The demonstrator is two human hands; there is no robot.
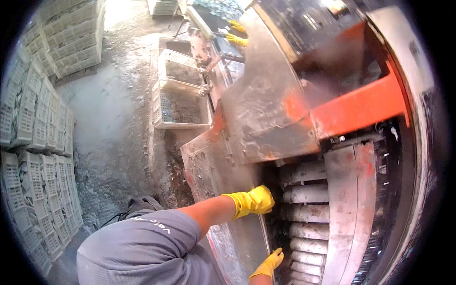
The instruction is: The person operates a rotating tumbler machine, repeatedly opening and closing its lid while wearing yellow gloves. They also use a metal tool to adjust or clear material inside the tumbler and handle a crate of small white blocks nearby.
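Note:
My left hand (256,201), in a yellow glove, is closed like a fist over the inner edge of a sloping metal table (237,183). What is in it, if anything, is hidden by the glove. Lower down, my right hand (269,264), gloved in yellow too, rests near the same edge with its fingers reaching over a dark gap; nothing shows in it. Beyond the gap lies a row of dusty rollers (308,213), bordered by a curved, pale metal plate (350,209).
An orange steel beam (361,107) and a worn sheet-metal cover (266,95) stand above the rollers. White plastic crates (183,124) sit beyond the table; stacked crates (40,190) line the left. Another person's yellow-gloved hands (237,39) are at the far end.

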